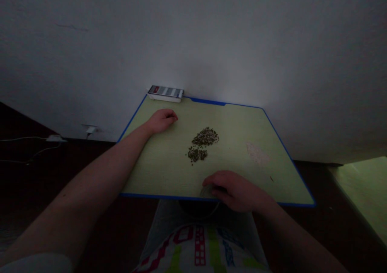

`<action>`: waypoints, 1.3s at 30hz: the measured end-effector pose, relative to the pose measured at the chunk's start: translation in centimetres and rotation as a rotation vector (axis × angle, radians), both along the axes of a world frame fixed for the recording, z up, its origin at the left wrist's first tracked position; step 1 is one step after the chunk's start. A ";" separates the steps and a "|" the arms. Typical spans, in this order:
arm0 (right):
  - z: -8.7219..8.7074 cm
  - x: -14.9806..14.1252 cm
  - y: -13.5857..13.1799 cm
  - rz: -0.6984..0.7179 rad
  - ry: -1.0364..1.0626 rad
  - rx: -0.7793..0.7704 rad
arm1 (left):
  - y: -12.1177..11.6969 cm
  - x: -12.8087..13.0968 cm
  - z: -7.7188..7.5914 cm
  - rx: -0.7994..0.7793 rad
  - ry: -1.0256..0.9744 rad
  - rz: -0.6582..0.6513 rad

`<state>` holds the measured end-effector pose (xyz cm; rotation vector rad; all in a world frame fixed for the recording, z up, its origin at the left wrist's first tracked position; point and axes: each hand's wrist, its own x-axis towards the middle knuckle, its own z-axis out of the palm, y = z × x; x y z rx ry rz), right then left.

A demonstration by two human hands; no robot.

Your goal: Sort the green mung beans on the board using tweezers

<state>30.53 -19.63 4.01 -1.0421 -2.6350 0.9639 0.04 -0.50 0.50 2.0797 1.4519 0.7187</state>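
Observation:
My left hand rests on the left of the pale green board, fingers loosely curled in, with nothing visible in them. At the near edge, my right hand pinches a thin, clear, round-edged piece, whose kind I cannot make out. Toward the middle lie two piles close together: a larger pile of dark beans or seeds mixed with pale grains, and a smaller pile of dark beans or seeds. A thin spread of white grains lies at the right.
A white box with a dark, phone-like screen on top stands at the back left corner. The board has a blue rim and meets the wall. Below its near edge, a dark bowl-like container sits between the knees. A small brown sliver lies right.

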 end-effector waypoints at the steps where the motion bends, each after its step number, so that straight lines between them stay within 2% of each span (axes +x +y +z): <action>1: -0.1 0.2 0.0 -0.017 0.008 -0.015 | 0.0 0.0 -0.1 0.005 0.001 -0.002; 6: -0.2 1.3 0.8 -0.124 0.054 -0.030 | 0.1 -0.1 -0.3 0.009 -0.005 -0.002; 11: 1.0 2.0 2.7 -0.275 0.058 0.087 | 0.1 0.0 -0.1 0.007 0.005 -0.006; 15: 2.0 1.9 4.6 -0.336 0.142 0.168 | -0.1 0.0 0.0 -0.001 0.000 0.002; 17: 1.8 1.6 5.3 -0.393 0.201 0.195 | 0.0 0.0 -0.1 0.000 -0.012 0.001; 20: 0.4 1.3 5.7 -0.460 0.273 0.309 | 0.1 -0.2 -0.3 0.004 -0.028 0.000; 26: -3.2 1.3 5.7 -0.346 0.361 0.473 | 0.2 -0.2 -0.1 -0.024 -0.092 0.036; 31: -3.4 0.9 5.9 -0.256 0.323 0.626 | -0.1 -0.1 0.1 -0.086 -0.192 0.073; 39: -4.2 0.8 6.1 -0.185 0.257 0.715 | -0.1 0.0 -0.1 -0.115 -0.344 0.103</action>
